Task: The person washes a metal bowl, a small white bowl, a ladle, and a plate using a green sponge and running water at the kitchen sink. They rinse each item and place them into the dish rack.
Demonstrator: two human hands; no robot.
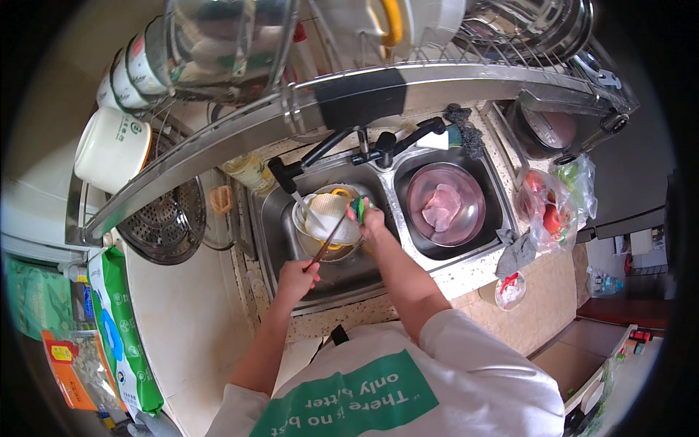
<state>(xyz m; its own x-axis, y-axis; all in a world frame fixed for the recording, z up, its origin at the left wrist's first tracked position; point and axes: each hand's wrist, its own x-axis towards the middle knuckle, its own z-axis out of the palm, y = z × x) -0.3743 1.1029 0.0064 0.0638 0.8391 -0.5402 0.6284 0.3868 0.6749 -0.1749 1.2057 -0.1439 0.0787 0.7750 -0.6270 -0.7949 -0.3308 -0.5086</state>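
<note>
In the left basin of a steel double sink, my left hand grips the near ends of brown chopsticks, which slant up to the right. My right hand holds a green scrubbing pad by their far ends. Beneath the hands lie stacked white bowls and a yellow-handled vessel, partly hidden. Water runs from the black faucet into them. In the right basin, a metal bowl holds pale pink raw meat.
A steel dish rack crosses above the sink. Dark steel-wool scourers lie behind the right basin. A gray cloth hangs at the counter's edge beside plastic bags of tomatoes. A perforated steamer tray stands left.
</note>
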